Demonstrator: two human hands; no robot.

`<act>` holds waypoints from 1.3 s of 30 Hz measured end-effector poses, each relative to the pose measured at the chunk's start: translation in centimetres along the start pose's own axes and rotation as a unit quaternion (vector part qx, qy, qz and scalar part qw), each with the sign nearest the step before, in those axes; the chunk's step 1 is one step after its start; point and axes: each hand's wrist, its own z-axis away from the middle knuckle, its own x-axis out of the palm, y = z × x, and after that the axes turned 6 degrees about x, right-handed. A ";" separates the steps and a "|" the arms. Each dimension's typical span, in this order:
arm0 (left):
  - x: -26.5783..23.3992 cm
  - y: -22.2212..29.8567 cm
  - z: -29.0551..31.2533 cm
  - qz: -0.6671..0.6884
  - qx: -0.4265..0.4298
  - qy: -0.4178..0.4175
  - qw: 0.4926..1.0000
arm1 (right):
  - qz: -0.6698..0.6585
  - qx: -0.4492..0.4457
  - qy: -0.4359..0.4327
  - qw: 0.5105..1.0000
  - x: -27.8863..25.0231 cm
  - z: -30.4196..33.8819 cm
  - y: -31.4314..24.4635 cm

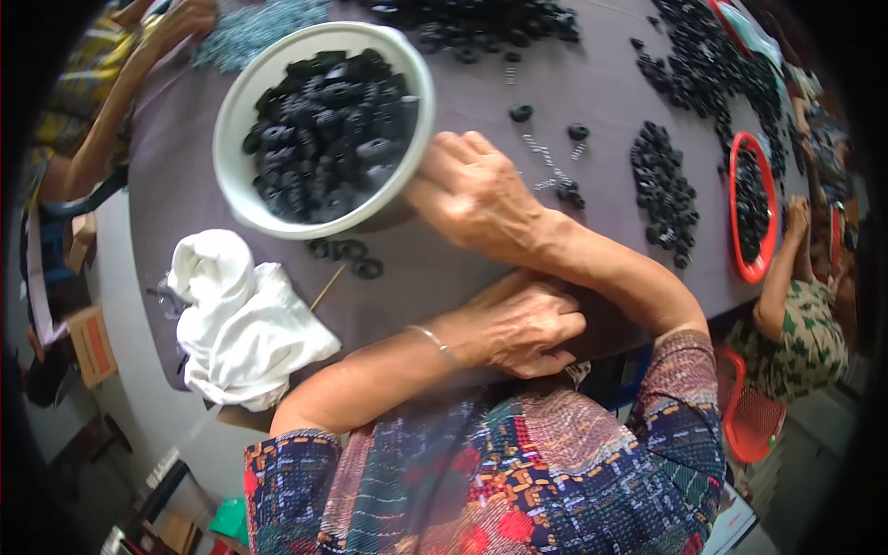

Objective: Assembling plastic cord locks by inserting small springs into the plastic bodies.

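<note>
A white plastic bowl (231, 153), heaped with small black ribbed plastic parts (328, 139), is at the upper left of the table. My right hand (481, 190) reaches across and grips the bowl's right side, some of its fingers hidden by the bowl. Below that forearm, near the table's front edge, lies my left hand (527, 324), a bracelet (433, 343) on its wrist. Its fingers are curled in, and whatever may be inside them is hidden. Under the bowl's lower rim a few black rings (356, 257) rest on the cloth, beside a thin stick (327, 287).
A crumpled white cloth (245, 319) lies at the left. Small springs (552, 166) and loose black parts (521, 113) are right of the bowl. Further right sit a black pile (663, 190) and a red basket (737, 217). Co-workers' arms (116, 111) show at both sides.
</note>
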 end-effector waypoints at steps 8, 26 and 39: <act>-1.0 0.1 -0.5 -0.001 -0.034 -0.027 0.999 | -0.002 0.050 -0.005 0.999 -4.3 2.8 2.6; -1.1 0.1 -0.5 0.021 -0.058 -0.011 0.998 | -0.064 0.122 -0.085 0.987 -7.8 5.4 2.7; -1.0 0.0 -0.5 0.036 -0.061 0.009 0.997 | -0.018 0.172 -0.009 0.985 -7.1 6.0 1.6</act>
